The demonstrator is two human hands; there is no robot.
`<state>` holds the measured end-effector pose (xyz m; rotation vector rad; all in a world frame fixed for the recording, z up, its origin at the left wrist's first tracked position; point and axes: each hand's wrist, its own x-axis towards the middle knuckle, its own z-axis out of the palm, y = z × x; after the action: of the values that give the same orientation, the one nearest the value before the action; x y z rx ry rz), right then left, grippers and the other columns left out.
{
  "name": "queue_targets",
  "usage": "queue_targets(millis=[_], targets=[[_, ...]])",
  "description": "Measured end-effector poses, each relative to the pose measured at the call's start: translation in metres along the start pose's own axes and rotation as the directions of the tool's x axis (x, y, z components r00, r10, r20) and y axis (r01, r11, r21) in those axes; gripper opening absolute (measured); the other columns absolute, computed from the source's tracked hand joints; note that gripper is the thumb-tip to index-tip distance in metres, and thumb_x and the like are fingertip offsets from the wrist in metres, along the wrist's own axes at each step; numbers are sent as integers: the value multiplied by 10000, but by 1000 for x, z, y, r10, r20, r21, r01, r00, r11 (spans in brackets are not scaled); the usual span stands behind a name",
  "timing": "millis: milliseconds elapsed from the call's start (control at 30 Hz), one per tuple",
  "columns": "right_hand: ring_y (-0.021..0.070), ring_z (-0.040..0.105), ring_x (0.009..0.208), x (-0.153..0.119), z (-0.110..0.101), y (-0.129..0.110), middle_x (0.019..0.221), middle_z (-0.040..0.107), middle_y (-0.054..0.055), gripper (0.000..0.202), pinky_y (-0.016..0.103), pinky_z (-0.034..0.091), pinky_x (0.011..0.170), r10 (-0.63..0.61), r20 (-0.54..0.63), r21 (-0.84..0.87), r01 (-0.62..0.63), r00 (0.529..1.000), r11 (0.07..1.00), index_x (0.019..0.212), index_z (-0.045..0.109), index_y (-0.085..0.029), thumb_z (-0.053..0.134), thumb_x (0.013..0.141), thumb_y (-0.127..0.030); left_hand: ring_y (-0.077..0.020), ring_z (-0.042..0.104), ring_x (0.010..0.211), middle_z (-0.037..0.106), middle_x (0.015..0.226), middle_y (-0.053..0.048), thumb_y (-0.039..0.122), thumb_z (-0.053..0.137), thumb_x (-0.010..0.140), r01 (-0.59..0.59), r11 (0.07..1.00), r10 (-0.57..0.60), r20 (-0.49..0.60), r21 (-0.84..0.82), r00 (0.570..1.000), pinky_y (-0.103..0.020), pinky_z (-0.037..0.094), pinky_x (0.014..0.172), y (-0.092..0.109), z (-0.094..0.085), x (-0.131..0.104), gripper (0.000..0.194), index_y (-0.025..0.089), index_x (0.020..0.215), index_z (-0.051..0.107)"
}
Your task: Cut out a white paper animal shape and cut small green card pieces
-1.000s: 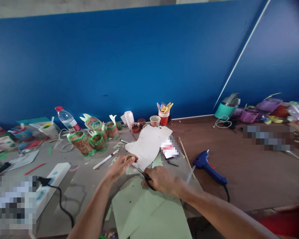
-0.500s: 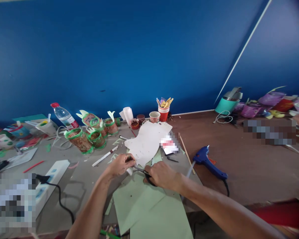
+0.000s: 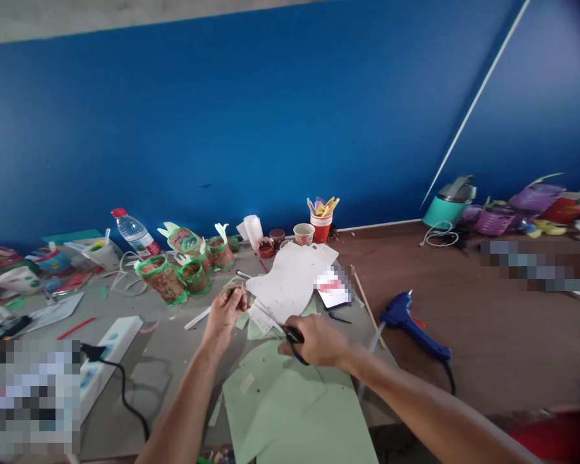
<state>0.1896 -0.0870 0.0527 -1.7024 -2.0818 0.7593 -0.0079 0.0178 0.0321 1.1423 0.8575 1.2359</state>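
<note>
My right hand point(image 3: 316, 339) is closed around the black handles of a pair of scissors point(image 3: 294, 334). The blades point left and away from me, towards my left hand point(image 3: 228, 310). Its thumb and fingers are pinched together; whatever they hold is too small or hidden to make out. Beyond both hands lies a large white paper cut-out point(image 3: 290, 277) with a wavy outline. Pale green sheets point(image 3: 314, 412) lie below the scissors, with a small light scrap point(image 3: 246, 383) on top.
A blue glue gun point(image 3: 415, 325) lies at the right beside a thin wooden stick point(image 3: 368, 306). On the left are a white power strip point(image 3: 111, 351), green-rimmed pots point(image 3: 162, 280) and a water bottle point(image 3: 136, 235). A red cup point(image 3: 321, 227) of tools stands by the wall.
My left hand has drawn back left from the scissors, and the blades are more exposed. A small scrap now lies on the green sheets. The view has tilted up slightly.
</note>
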Motion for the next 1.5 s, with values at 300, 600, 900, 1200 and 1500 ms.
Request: queue_targets(millis=[300,600,900,1200,1500], targets=[[135,557,643,5,1,4,717,638,19,215,199,351,527,20,-101,299,11,995,954,856,622,-160,602,795,-366,-102,591,572,640,708,1,311,773,637,130,985,-118,110,-110,987,-234,474,580,-7,10,-4,444,157,998,567],[132,542,624,6,12,1,692,627,17,212,194,320,520,26,-94,266,-1,995,964,850,616,-164,620,775,-363,-151,638,579,661,648,-14,340,769,638,157,985,-147,124,-74,981,-229,460,498,-16,22,-14,396,153,878,516],[136,549,626,7,14,-2,690,632,19,216,194,324,526,32,-75,253,-12,997,967,887,625,-164,602,796,-359,-134,615,525,670,639,-11,353,742,673,192,979,-174,202,-74,964,-226,450,480,-19,25,-17,359,167,873,509],[124,534,612,8,18,1,684,627,12,183,194,321,524,12,-106,297,20,994,955,890,618,-165,574,802,-319,-108,589,492,683,656,-11,341,742,671,212,976,-193,247,-56,950,-221,440,505,-10,32,-24,353,168,859,498],[134,537,619,8,17,-1,668,614,15,207,201,309,529,24,-88,287,2,996,958,889,619,-167,580,800,-350,-101,573,464,684,627,-12,350,756,655,241,969,-216,268,-62,939,-213,428,494,-6,34,-25,374,166,842,490]])
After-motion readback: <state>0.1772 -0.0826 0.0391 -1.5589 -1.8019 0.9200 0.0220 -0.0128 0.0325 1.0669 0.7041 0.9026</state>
